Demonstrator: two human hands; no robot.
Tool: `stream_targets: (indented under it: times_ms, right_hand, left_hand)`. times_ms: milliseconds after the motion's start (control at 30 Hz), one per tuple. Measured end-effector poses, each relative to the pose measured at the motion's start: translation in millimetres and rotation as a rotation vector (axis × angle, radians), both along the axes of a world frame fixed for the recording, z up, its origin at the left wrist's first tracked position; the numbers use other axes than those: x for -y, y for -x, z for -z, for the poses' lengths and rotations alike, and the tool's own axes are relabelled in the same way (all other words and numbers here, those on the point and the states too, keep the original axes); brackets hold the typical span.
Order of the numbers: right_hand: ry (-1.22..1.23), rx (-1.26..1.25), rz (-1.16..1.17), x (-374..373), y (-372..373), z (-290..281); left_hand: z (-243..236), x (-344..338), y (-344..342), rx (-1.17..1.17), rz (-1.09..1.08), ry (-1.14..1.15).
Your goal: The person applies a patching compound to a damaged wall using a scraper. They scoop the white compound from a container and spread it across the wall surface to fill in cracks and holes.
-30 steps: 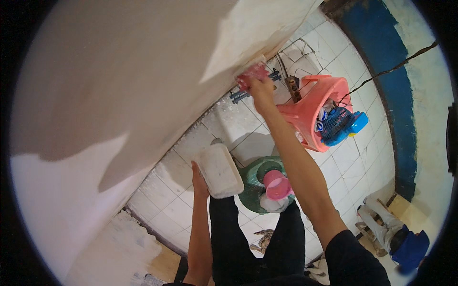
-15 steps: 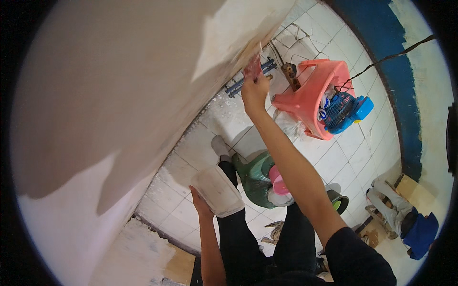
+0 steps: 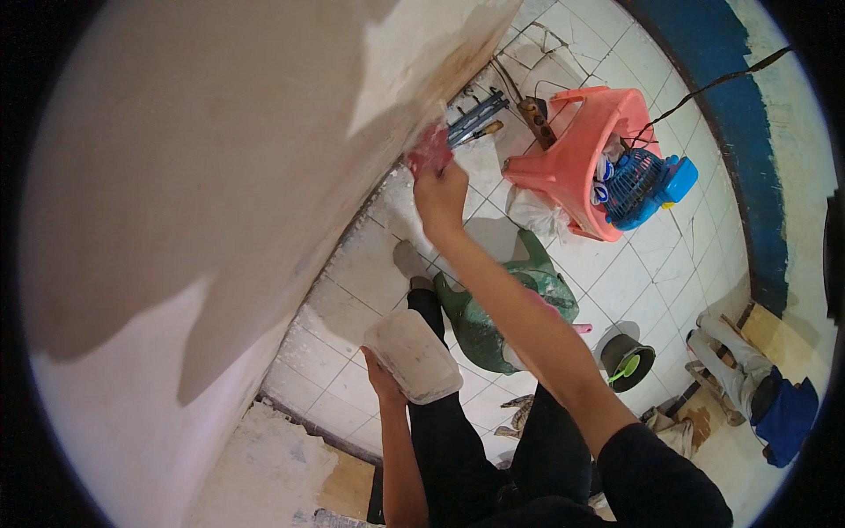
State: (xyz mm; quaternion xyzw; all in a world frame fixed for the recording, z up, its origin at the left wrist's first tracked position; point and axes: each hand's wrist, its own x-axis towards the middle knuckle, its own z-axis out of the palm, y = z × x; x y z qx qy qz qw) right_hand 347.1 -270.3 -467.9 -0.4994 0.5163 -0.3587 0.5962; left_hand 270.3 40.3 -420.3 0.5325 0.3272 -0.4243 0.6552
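Observation:
My right hand is stretched out and grips a red-handled putty knife, its blade pressed against the pale plastered wall near the wall's lower part. My left hand is lower down, close to my body, and holds up a flat white board smeared with filler. Both forearms come in from the lower edge, above my black trousers.
On the white tiled floor lie a green bucket, an overturned pink plastic stool with a blue fan, a small dark pot, tools by the wall and a blue-painted wall at right.
My right hand has slid the putty knife down the wall toward the floor. My left hand has lowered the board closer to my body.

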Motion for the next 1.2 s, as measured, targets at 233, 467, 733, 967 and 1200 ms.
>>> stream_targets:
  times_ms: [233, 467, 733, 967, 1200]
  right_hand:
    - [0.247, -0.147, -0.065, 12.2, -49.9, -100.5]
    - [0.159, 0.175, 0.1, -13.3, -16.9, -79.6]
    - [0.342, -0.113, 0.119, 14.4, -44.1, -38.8]
    - [0.147, 0.103, 0.021, -52.1, -3.3, -51.1]
    - [0.22, 0.032, 0.096, 28.6, -20.8, 0.9]
  left_hand:
    - [-9.6, 10.8, 4.2, 0.027, 0.079, 0.03]
    - [-7.2, 14.2, 7.8, 0.016, 0.063, 0.04]
    - [2.4, 9.6, 10.8, -0.007, 0.067, 0.063]
    - [-3.9, 5.1, 12.4, 0.025, 0.083, -0.068]
    - [0.9, 20.1, 16.0, 0.009, 0.104, -0.031]
